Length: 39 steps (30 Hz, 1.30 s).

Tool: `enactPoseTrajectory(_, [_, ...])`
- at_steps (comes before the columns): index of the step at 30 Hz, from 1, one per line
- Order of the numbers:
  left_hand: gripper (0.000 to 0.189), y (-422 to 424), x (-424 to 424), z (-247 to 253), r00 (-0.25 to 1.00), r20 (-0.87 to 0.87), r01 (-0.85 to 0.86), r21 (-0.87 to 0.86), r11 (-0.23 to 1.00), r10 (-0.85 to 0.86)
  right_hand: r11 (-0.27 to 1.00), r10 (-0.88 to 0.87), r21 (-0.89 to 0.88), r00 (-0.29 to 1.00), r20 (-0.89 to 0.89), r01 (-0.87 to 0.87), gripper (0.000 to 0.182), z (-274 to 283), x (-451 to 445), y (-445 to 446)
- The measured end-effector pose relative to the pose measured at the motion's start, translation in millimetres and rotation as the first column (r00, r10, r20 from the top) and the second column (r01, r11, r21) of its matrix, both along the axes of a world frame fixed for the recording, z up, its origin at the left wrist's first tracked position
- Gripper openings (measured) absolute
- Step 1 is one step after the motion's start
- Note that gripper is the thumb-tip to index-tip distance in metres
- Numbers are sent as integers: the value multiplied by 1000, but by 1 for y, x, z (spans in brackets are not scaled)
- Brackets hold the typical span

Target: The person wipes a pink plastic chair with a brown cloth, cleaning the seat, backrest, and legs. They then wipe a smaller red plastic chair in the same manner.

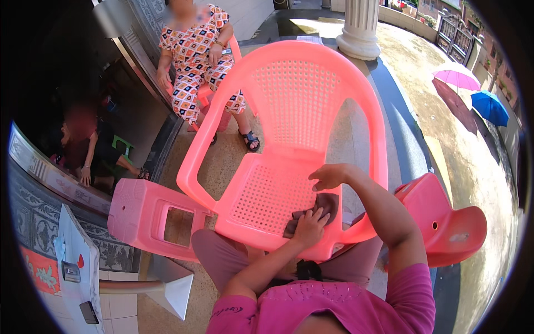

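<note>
A pink plastic armchair [271,183] with a perforated seat and back faces me between my knees. A crumpled dark brown cloth [327,204] lies on the front right part of its seat. My left hand [311,227] rests on the cloth, fingers spread over it and pressing it to the seat; whether the fingers grip it cannot be told. Just above the cloth, my right hand [329,176] hangs over the seat with bent fingers and holds nothing visible.
A pink plastic stool [137,217] lies tipped at the left, near a table [79,259] bearing a phone. At the right stands a red plastic seat [454,234]. One person [196,54] sits beyond the armchair; another [85,146] sits in the dark doorway. A column [359,29] rises behind.
</note>
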<state>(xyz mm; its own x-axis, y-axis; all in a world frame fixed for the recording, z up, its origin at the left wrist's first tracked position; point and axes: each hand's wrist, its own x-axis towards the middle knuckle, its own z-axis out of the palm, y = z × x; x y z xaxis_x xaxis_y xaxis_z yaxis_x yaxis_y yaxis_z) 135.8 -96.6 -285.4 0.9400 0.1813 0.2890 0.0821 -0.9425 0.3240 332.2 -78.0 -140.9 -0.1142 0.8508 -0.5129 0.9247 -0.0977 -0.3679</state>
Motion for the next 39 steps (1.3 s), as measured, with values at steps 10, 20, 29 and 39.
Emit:
enactPoseTrajectory(10, [44,185,-47,-3,885,-234,-288,404,868,403,1000,10,14,999,35,-10,37,27,-17,12])
enactPoseTrajectory(20, [32,65,77,-25,986,-62,-162,-68,984,158,443,-566,705,783,-259,553,18,46,-2,13])
enactPoseTrajectory(29, [24,138,107,-21,893,118,424,103,900,-435,409,-582,770,790,-194,490,13,41,-3,18])
enactPoseTrajectory(39, [44,232,47,-7,697,-141,-562,502,658,703,468,-575,756,808,-132,457,13,40,-1,13])
